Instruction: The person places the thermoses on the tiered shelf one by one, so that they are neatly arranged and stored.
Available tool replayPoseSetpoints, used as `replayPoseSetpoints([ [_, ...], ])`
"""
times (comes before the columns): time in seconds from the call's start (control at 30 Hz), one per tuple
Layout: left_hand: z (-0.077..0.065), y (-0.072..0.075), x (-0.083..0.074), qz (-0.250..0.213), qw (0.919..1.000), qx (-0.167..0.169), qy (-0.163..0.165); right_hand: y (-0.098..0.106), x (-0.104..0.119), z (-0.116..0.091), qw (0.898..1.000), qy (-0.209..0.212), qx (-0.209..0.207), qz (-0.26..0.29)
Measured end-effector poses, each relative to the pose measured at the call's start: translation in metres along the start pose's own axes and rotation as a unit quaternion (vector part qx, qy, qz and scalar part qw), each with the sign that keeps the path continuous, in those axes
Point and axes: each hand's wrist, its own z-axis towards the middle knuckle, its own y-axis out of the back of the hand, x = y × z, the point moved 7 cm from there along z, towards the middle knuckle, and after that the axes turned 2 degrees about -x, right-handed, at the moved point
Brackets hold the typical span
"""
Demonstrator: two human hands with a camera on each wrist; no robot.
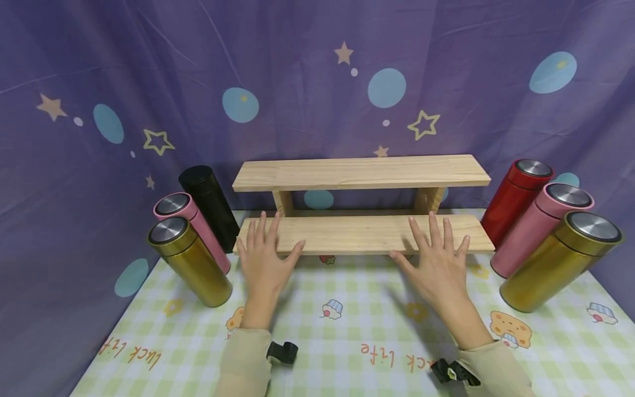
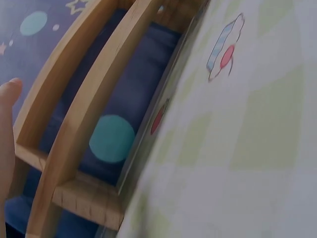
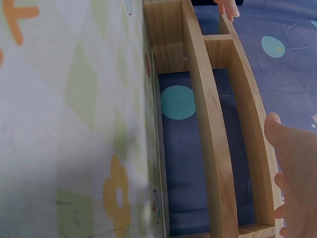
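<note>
A two-tier wooden shelf stands at the back of the table, its lower board nearer me. My left hand is spread out by the left part of that board, and my right hand by the right part. Both have straight, parted fingers and hold nothing. Whether the fingertips touch the board I cannot tell. In the left wrist view only the left thumb shows at the edge. The right wrist view has part of the right hand beside the shelf.
Left of the shelf stand a black flask, a pink flask and a gold flask. On the right are a red flask, a pink flask and a gold flask. Behind hangs a purple curtain; a checked cloth covers the table.
</note>
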Motion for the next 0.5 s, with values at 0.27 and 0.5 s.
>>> replayPoseSetpoints([
  [0.27,0.0,0.002,0.022,-0.04,0.9984,-0.034,0.023,-0.001,-0.001,0.0,1.0,-0.002,0.002,0.004],
  [0.5,-0.003,0.003,0.038,-0.121,0.9861,-0.102,0.051,-0.001,0.0,0.0,1.0,-0.001,0.001,0.001],
])
